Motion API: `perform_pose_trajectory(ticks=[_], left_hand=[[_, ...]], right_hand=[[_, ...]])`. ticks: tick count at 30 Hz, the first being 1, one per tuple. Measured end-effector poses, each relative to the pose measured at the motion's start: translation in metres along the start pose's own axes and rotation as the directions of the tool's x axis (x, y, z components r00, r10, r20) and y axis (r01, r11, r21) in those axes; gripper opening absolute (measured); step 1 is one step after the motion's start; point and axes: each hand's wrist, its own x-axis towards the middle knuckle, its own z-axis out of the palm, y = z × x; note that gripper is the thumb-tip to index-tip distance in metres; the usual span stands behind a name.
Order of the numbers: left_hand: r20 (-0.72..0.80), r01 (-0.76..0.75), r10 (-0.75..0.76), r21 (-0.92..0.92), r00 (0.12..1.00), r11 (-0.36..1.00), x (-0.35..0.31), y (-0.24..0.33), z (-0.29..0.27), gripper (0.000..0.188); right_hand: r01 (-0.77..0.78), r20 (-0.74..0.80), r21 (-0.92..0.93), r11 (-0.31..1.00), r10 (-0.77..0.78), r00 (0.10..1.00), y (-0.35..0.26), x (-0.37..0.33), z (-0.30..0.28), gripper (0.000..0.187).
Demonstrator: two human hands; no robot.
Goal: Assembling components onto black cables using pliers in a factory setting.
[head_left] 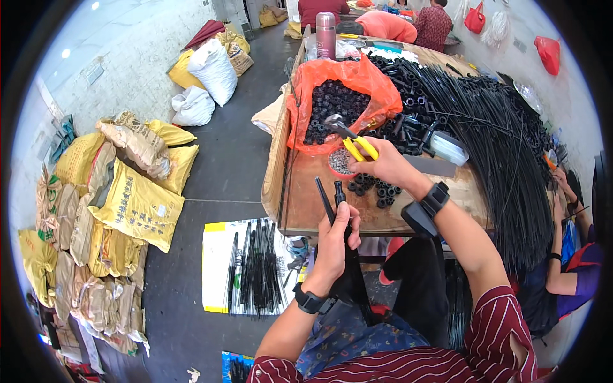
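Note:
My right hand (386,165) is closed round a pair of pliers with yellow handles (359,149); the metal jaws point up and left, over the edge of a red plastic bag (299,127). My left hand (338,241) grips slim black rods (324,199) at the table's near edge. One rod ends in a wider black fitting (340,190), and their lower ends run down toward my lap. Between my hands and the bag sits a small red dish (331,167) of tiny grey metal pieces. Loose black rings (383,191) lie beneath my right wrist. Small black parts (338,102) fill the bag.
Long black rods (504,153) cover the table's right side, beside black fittings (408,127). A pink flask (325,37) stands at the far edge. Yellow sacks (140,204) are piled left; rods lie on a white sheet (214,255) on the floor. A co-worker's arm (562,268) shows at right.

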Motion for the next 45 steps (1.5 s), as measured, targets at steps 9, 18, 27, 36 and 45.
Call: perform_pose_trajectory(ticks=[9,18,27,36,45], left_hand=[[0.005,-0.038,0.038,-0.002,0.999,0.999,-0.007,0.000,0.013,0.036],[0.008,-0.096,0.096,0.099,0.995,0.990,-0.011,-0.002,0.033,0.037],[-0.034,-0.102,0.107,0.123,0.994,0.987,-0.012,-0.010,0.050,0.042],[-0.120,-0.125,0.144,0.157,0.982,0.980,-0.012,-0.017,0.065,0.046],[-0.069,-0.093,0.111,0.222,0.991,0.971,-0.014,-0.015,0.068,0.049]], right_hand=[[-0.068,0.049,0.165,0.984,0.061,0.997,-0.031,-0.088,0.011,0.030],[-0.130,-0.030,0.007,0.992,0.130,0.991,-0.031,-0.117,0.005,0.040],[-0.086,-0.298,0.214,0.973,0.149,0.943,-0.005,-0.124,0.014,0.033],[-0.094,-0.646,-0.191,0.977,-0.053,0.762,-0.019,-0.122,0.042,0.029],[-0.082,-0.612,-0.060,0.995,0.028,0.791,0.004,-0.117,0.031,0.028]])
